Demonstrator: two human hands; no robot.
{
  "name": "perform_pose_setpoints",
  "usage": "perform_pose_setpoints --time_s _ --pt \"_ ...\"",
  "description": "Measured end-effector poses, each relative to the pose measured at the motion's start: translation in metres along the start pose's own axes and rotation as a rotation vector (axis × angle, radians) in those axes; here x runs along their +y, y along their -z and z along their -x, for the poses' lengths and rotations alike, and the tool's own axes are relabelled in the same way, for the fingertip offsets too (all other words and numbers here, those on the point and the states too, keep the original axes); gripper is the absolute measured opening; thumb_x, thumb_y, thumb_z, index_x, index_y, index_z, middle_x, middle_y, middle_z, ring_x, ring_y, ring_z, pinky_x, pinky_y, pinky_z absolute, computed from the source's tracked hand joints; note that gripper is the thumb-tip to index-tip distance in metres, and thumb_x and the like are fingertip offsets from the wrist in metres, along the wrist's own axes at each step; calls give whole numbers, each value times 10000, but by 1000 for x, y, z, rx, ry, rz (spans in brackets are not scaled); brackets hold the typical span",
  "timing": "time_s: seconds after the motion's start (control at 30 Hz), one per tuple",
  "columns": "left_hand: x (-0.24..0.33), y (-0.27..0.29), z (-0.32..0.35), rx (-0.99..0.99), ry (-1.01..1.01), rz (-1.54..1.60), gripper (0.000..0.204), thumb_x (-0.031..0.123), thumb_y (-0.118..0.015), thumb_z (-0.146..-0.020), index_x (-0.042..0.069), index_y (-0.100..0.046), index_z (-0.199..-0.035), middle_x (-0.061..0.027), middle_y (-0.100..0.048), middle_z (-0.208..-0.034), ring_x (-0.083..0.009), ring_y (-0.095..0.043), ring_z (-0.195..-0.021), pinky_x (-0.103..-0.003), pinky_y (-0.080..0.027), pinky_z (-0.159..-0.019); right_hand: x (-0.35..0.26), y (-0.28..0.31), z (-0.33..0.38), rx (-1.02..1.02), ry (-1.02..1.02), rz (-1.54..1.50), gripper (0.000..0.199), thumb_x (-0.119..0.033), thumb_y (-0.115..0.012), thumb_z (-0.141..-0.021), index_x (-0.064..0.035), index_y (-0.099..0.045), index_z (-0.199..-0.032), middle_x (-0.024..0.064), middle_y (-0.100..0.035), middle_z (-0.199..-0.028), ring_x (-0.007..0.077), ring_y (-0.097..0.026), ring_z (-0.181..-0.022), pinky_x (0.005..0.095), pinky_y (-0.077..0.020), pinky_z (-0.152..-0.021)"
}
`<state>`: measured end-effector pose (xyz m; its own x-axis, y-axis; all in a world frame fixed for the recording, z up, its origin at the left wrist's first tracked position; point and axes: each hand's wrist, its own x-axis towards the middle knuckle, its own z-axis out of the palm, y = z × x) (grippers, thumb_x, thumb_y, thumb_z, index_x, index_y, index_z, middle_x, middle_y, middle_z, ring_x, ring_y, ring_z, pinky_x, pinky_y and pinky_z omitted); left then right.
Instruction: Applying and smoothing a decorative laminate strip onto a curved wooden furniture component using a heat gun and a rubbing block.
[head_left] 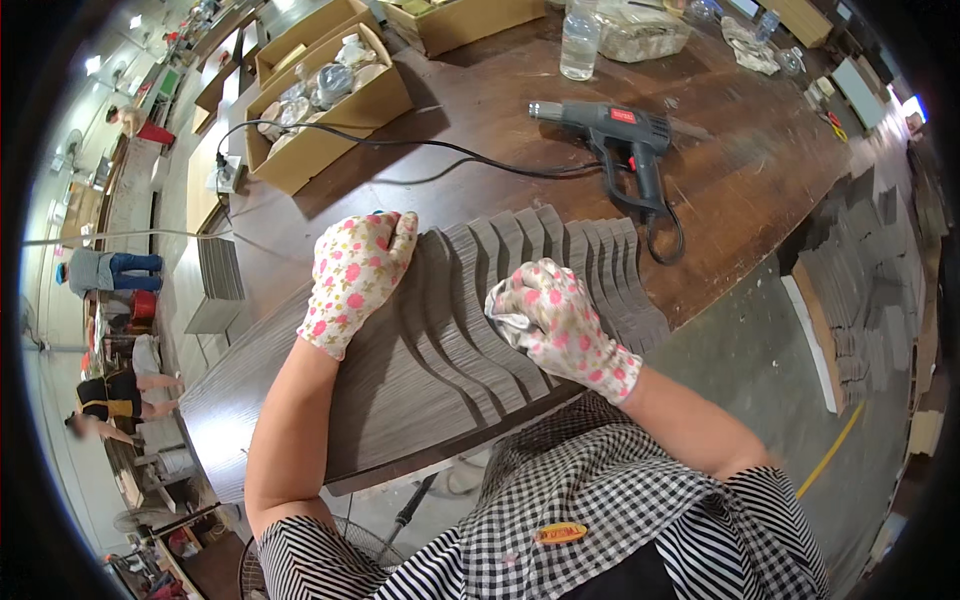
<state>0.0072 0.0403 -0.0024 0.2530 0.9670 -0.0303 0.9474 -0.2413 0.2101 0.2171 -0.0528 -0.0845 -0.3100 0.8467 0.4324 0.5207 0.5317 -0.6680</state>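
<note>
Several grey wood-grain panels with wavy edges lie overlapping in a fanned row in front of me. My left hand, in a white floral glove, rests at the far edge of the leftmost panels with its fingers curled closed. A speck of blue shows at its knuckles, but what it grips, if anything, is hidden. My right hand, in a matching glove, is closed over the middle of the row. From its fingers pokes a crumpled whitish cloth, close to the wavy edges.
Beyond the panels a dark heat gun lies on the brown table, its cord running left. A cardboard box of wrapped pieces and a clear bottle stand farther back. Stacked grey pieces are at right; people work at far left.
</note>
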Motion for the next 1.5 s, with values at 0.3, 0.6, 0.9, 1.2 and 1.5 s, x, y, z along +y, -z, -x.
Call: perform_pose_setpoints --time_s 0.3,0.6,0.9,1.2,1.5 --pt "0 -3 3 14 -24 -23 380 310 -505 -953 35 -684 -762 -194 -615 -659 -374 -616 -644 -448 -481 -614 16 -9 -21 122 224 73 214 -59 -675 -694 -94 -677 -905 84 -618 -932 277 -578 -859 425 -462 -768" --pt "-4 -1 3 -24 -46 -1 334 269 -512 -947 28 -678 -786 -188 -620 -662 -364 -621 -658 -434 -487 -624 21 -15 -25 87 119 163 217 -91 -649 -727 -87 -655 -944 99 -596 -948 306 -573 -877 450 -449 -724" --pt "-8 -2 2 -70 -31 0 331 266 -508 -947 34 -665 -771 -178 -614 -651 -364 -613 -641 -428 -482 -610 29 -22 -30 74 55 66 278 -113 -664 -725 -93 -653 -1002 125 -602 -979 317 -573 -924 430 -452 -780" --pt "-5 -1 2 -7 -45 18 347 285 -499 -951 38 -684 -793 -183 -619 -659 -364 -613 -645 -434 -473 -614 37 -20 -63 132 76 180 220 -108 -663 -695 -84 -632 -912 89 -560 -910 296 -555 -882 429 -459 -770" --pt "-5 -3 4 3 -48 -90 381 313 -460 -960 54 -684 -793 -167 -644 -697 -358 -627 -687 -452 -484 -646 -9 41 30 -373 93 18 284 -54 -683 -674 -99 -657 -953 23 -608 -1081 223 -557 -1041 399 -454 -783"
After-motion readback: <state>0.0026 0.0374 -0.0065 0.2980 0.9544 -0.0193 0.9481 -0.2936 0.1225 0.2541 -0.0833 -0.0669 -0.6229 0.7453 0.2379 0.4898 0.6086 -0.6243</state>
